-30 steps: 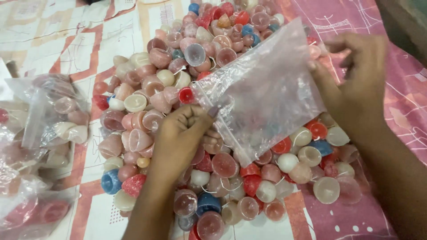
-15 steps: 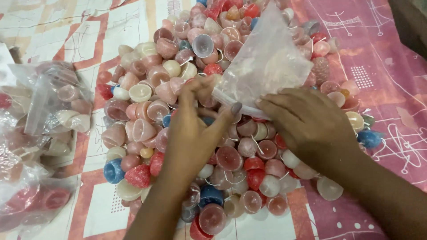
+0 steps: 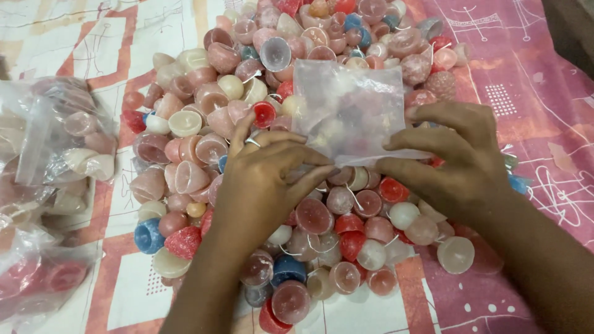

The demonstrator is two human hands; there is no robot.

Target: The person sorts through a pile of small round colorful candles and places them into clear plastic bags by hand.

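Note:
A big heap of small wax candles (image 3: 204, 148) in pink, red, white and blue, several with white wicks, covers the patterned cloth. Over the heap's middle lies a clear plastic bag (image 3: 349, 108), flat and apparently empty. My left hand (image 3: 263, 179) pinches the bag's near left edge, a ring on one finger. My right hand (image 3: 458, 161) grips the bag's near right edge, fingers pointing left. Both hands rest on the candles.
At the left edge lie filled clear bags of candles (image 3: 55, 148), with another bag (image 3: 37, 272) lower down. The cloth (image 3: 532, 80) is pink on the right and white with red bands on the left.
The bag came down from a raised, tilted hold to lie flat on the heap. My right hand moved down and left to its near edge; my left hand now pinches the same edge.

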